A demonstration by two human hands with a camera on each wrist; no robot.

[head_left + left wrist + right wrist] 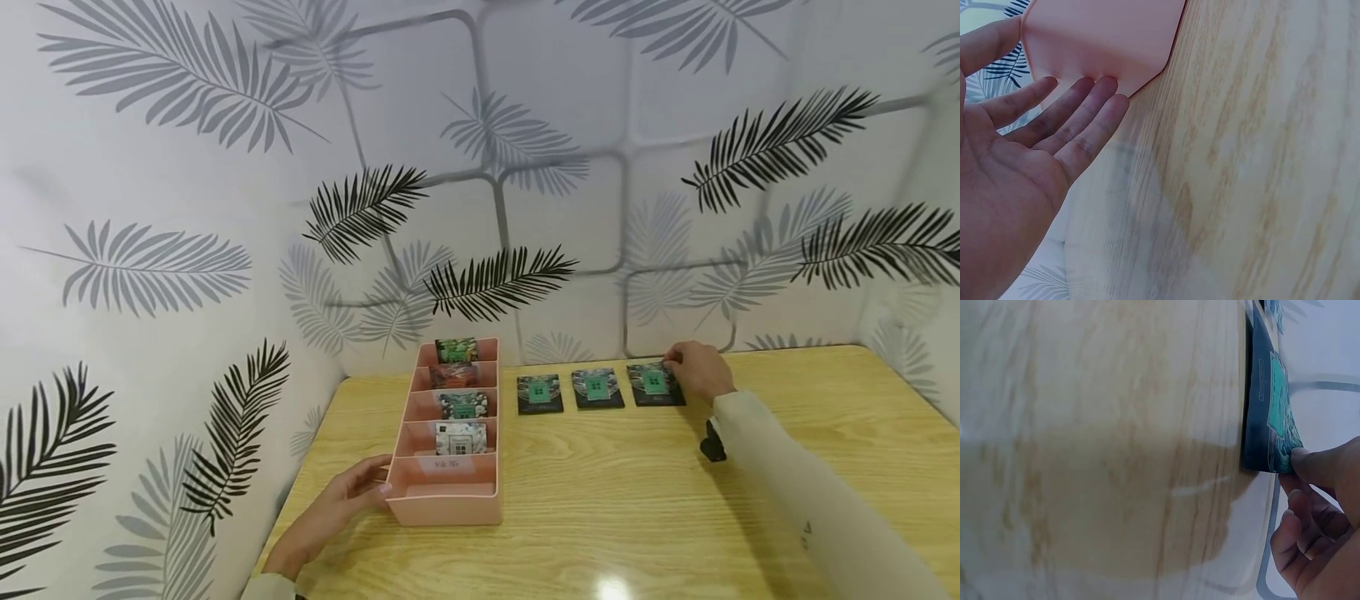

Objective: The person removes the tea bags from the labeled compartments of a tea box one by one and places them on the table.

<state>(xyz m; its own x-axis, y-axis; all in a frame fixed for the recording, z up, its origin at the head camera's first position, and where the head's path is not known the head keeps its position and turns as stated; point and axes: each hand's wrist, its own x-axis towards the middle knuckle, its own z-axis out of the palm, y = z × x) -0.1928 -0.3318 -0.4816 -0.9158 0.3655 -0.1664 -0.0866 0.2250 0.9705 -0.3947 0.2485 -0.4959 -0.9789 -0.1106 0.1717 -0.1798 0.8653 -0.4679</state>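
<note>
Hands apart; left hand [341, 502] touches the box [450, 511], fingers fairly straight; right hand [702, 372] pinches a packet [649, 388], seemingly at its corner; best kept light.

Worktop [585, 483]: yellowish wood grain, far corners rounded, far edge beside the back wall [558, 208]. Wall white to pale grey, printed with black fronds [498, 285], paler grey fronds [161, 268] and blurred grey lines [501, 217] forming rounded rectangles. Same frond print continued on the left wall [150, 358]. Bright glare [613, 588] showed on the worktop's near part.
</note>
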